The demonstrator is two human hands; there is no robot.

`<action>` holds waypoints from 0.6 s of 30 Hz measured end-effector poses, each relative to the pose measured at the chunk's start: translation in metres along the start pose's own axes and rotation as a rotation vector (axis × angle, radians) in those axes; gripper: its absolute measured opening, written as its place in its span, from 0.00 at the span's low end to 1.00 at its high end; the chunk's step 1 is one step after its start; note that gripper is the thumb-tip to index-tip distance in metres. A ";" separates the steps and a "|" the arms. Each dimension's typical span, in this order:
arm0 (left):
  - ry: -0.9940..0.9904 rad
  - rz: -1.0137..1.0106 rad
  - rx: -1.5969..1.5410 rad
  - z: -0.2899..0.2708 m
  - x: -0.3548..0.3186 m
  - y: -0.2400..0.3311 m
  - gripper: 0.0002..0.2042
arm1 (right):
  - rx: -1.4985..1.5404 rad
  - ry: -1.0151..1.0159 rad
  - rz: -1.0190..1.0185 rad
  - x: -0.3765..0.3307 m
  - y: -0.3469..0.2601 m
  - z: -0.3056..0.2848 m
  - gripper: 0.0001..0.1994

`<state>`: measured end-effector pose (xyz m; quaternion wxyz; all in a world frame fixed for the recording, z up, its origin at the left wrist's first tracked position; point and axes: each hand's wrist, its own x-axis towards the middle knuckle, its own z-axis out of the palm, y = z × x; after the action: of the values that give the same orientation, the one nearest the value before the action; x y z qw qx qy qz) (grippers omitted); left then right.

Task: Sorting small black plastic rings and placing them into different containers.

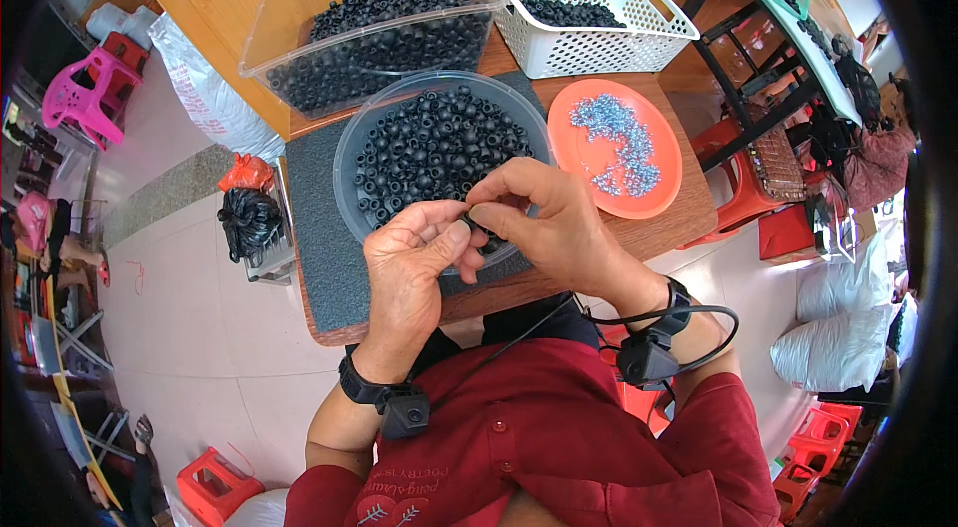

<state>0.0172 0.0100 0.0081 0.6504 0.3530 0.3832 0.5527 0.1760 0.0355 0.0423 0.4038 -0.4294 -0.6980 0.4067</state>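
Observation:
Over the near edge of a round clear tub [344,168] full of small black hollow plastic parts [439,143], my two hands meet at the fingertips. My left hand [414,258] is closed, its thumb and fingers pinching one small black part, mostly covered by the fingers. Against that part my right hand [554,228] presses its thumb and forefinger in a pinch; whatever lies between them is hidden. Just right of the tub an orange-red plate [569,153] holds many tiny shiny silvery-blue pieces [629,153].
Behind the tub stand a clear box [299,53] and a white perforated basket [599,53], both holding more black parts. A grey mat [324,272] lies under the tub on the wooden table [694,213]. Black bags [249,223] hang at the left; a red stool [733,183] stands right.

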 end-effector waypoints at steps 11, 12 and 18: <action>-0.031 0.058 0.044 -0.001 -0.001 -0.006 0.09 | -0.216 0.174 -0.253 -0.009 0.007 0.012 0.03; -0.028 0.065 0.045 -0.001 -0.001 -0.007 0.09 | -0.228 0.181 -0.264 -0.009 0.008 0.013 0.03; -0.014 0.024 0.017 -0.002 -0.001 -0.004 0.09 | -0.258 0.245 -0.363 -0.014 0.013 0.019 0.05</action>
<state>0.0175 0.0081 0.0039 0.6435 0.3670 0.3790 0.5546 0.1669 0.0218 0.0209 0.4938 -0.3908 -0.7556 0.1801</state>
